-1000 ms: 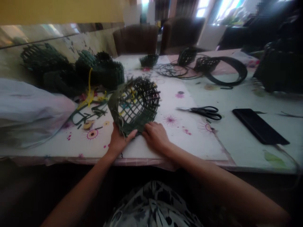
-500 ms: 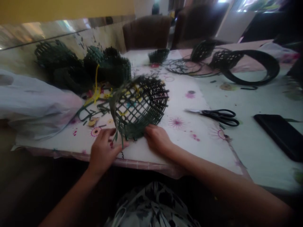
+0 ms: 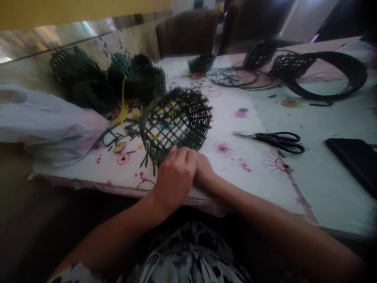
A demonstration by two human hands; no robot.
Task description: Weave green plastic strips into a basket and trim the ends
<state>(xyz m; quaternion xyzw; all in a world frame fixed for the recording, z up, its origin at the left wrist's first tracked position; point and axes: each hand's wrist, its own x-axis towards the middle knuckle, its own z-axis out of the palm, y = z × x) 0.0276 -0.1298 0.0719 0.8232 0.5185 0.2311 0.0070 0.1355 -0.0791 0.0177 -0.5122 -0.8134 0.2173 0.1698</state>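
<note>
A dark green woven basket [image 3: 173, 122] with an open lattice lies tilted on its side near the table's front edge, loose strip ends sticking out at its lower left. My left hand [image 3: 176, 173] is closed on the basket's near rim, its fingers curled over the edge. Right against it, my right hand [image 3: 203, 169] is also closed at the same rim, partly hidden behind the left hand. The fingertips of both hands are mostly out of sight.
Black-handled scissors [image 3: 278, 141] lie to the right, with a dark phone [image 3: 353, 161] beyond them. More woven baskets [image 3: 135, 78] stand at the back left beside a white plastic bag [image 3: 59, 122]. A coil of strip [image 3: 330, 98] and thin loops [image 3: 235, 77] lie at the back right.
My left hand has moved right from the loose strips at the basket's left side to its near rim, beside my right hand. The view has shifted slightly.
</note>
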